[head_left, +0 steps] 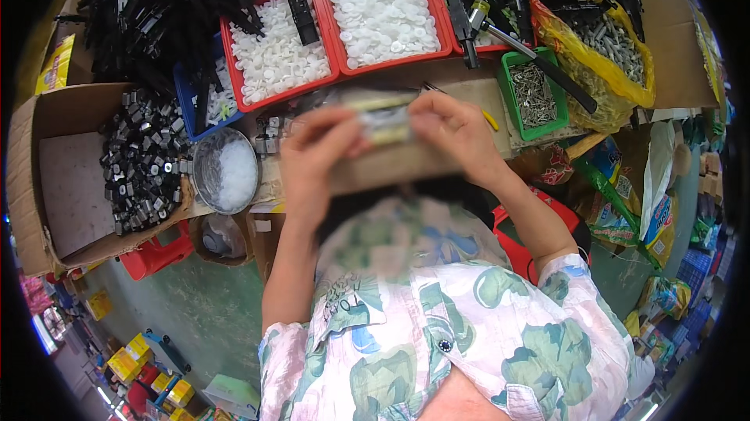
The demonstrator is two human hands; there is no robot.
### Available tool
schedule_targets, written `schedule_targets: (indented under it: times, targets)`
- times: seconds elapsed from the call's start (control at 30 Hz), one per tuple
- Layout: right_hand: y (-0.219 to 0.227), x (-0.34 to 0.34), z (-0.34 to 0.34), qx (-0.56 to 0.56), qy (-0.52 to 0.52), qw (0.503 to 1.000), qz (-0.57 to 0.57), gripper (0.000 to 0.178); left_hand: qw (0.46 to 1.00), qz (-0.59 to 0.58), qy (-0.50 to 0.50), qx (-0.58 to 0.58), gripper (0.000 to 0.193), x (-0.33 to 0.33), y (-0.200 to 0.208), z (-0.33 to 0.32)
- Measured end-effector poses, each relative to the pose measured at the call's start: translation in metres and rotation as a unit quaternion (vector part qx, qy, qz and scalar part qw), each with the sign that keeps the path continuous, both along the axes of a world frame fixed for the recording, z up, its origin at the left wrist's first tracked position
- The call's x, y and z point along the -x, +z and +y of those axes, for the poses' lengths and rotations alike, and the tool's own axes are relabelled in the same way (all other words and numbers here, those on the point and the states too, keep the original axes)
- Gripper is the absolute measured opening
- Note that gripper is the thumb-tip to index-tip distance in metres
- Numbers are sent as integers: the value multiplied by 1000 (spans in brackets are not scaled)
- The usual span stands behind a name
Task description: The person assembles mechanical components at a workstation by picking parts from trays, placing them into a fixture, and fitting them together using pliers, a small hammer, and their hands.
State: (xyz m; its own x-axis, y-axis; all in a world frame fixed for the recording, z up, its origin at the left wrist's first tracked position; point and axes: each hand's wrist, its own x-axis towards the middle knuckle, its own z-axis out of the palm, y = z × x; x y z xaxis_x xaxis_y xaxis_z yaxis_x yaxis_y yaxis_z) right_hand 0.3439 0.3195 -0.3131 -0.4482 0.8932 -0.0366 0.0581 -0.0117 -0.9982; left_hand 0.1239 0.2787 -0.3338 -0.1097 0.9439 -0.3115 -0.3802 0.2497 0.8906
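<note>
Both hands are raised together near the centre of the view, over the front edge of the desk (461, 85). The left hand (316, 151) and the right hand (453, 132) each pinch one end of a small greyish part (383, 120), fingers curled around it; the part is blurred and its exact kind cannot be told. It sits between the two hands, just below a red tray of white discs (383, 15) at 12 o'clock.

A second red tray of white plastic pieces (277, 50) lies at 11 o'clock from the hands, with a black strip resting across its upper edge. A heap of black strips (156, 7) spreads over the upper left. At 9 o'clock a round metal bowl (225, 171) holds whitish material, and beside it, further left, a cardboard box (55, 187) contains dark metal blocks (144, 159).

At 2 o'clock a small green bin (547, 128) holds metal screws, with a black-handled tool (531, 54) lying across it. Further right, a yellow bag (617, 69) holds grey metal pieces.

The person wears a short-sleeved shirt with a leaf print (469, 327), filling the lower view.
</note>
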Motion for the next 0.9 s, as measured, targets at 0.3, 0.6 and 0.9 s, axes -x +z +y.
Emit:
schedule_targets:
  times: [0.3, 0.6, 0.9]
  targets:
    - [-9, -9, 6, 110, -15, 986, 123, 13, 882, 389, -67, -258, 23, -8, 6, 1]
    - [-19, -30, 7, 98, -15, 991, 92, 11, 782, 513, -111, -337, 28, -17, 1, 12]
    - [-44, -36, 16, 89, -32, 995, 24, 12, 779, 533, -107, -312, 30, -22, -12, 17]
